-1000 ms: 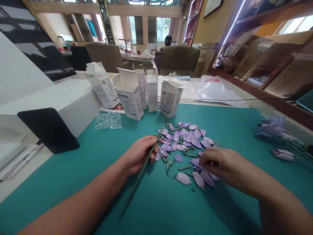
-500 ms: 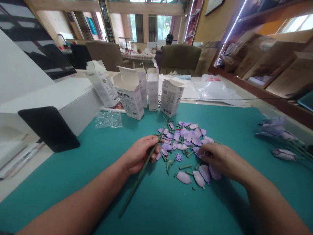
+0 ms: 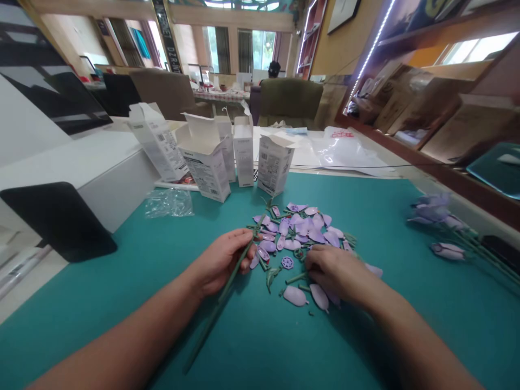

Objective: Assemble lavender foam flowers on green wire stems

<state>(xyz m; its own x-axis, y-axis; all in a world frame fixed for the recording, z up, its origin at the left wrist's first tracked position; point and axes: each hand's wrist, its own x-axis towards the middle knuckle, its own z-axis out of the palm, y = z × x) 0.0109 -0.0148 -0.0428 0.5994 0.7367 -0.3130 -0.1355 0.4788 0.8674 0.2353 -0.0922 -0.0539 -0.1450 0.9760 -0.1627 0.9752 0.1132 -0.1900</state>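
Observation:
Between the thumb and fingers of my left hand [image 3: 231, 254] is a long green flower stem [image 3: 219, 310], slanting toward me, with small green offshoots at its upper end. My right hand [image 3: 335, 271] is among the loose pieces, its fingers curled down and closed; what they hold, if anything, is hidden. Around it lie pale purple petals [image 3: 296, 296], short green stem pieces [image 3: 296, 278], a round spoked purple piece [image 3: 287, 262] and a green leaf piece [image 3: 272, 278].
Opened white boxes [image 3: 205, 168] stand behind the pile on the green mat [image 3: 134, 303]. A crumpled clear bag [image 3: 168, 203] and a black panel [image 3: 59, 219] are at the left. Assembled purple flowers [image 3: 433, 208] lie on the right. Farther off, a person [image 3: 274, 69] is behind a chair.
My right hand has moved left and closer to the middle of the pile, uncovering a petal at the right. My left hand keeps its hold on the stem. The view has shifted slightly.

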